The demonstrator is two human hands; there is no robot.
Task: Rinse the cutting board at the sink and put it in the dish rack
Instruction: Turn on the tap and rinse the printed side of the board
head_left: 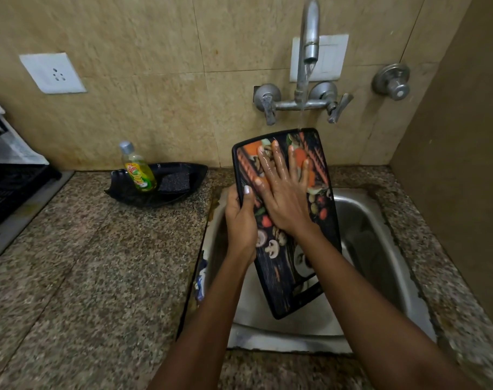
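Rinse under way. The cutting board [293, 229], printed with vegetables and mushrooms, is tilted over the steel sink [380, 249], far end up under the tap [310, 46], near end down in the basin. Water runs from the spout onto the board's far edge.

The left hand [241, 218] is clamped on the board's left edge, thumb over the printed face, fingers behind and out of sight. The right hand [284, 190] lies flat and wet on the face, fingers spread, gripping nothing; it looks to be rubbing the surface.

Far left on the granite counter [98, 263] sits a dark slatted dish rack [11, 187], well apart from the sink. A dish soap bottle [138, 170] and scrub pad [174, 181] rest in a black tray [194, 175] between.

Judged: rinsing part done. Back face unseen. Left: shut off the water, carry the board to the rack.
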